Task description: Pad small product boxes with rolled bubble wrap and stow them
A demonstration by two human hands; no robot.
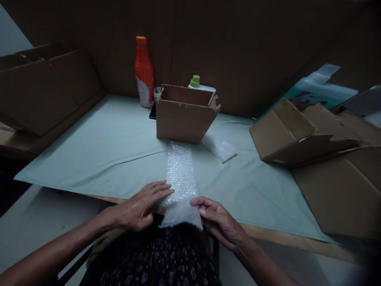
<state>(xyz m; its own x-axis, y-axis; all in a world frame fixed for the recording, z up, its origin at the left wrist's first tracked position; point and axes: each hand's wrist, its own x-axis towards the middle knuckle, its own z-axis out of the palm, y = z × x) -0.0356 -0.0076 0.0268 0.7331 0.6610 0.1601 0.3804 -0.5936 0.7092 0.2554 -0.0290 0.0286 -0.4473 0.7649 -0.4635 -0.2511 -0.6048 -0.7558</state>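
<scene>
A long strip of bubble wrap (180,171) runs from the front of a small cardboard box down over the table's near edge, its end hanging toward my lap. With fingers stretched out, my left hand (145,204) rests along the strip's left side, its fingertips touching that edge. My right hand (218,220) pinches the strip's right edge near the hanging end, thumb and forefinger together. The small open cardboard box (183,121) stands just beyond the strip's far end. Beside it, to the right, lies a shorter piece of bubble wrap (222,149).
Behind the small box stand an orange bottle (144,73) and a white bottle with a green cap (195,81); a dark flat object (152,112) lies partly hidden. Larger cardboard boxes flank the table at left (41,91) and right (282,131). A pale green cloth (125,127) covers the tabletop.
</scene>
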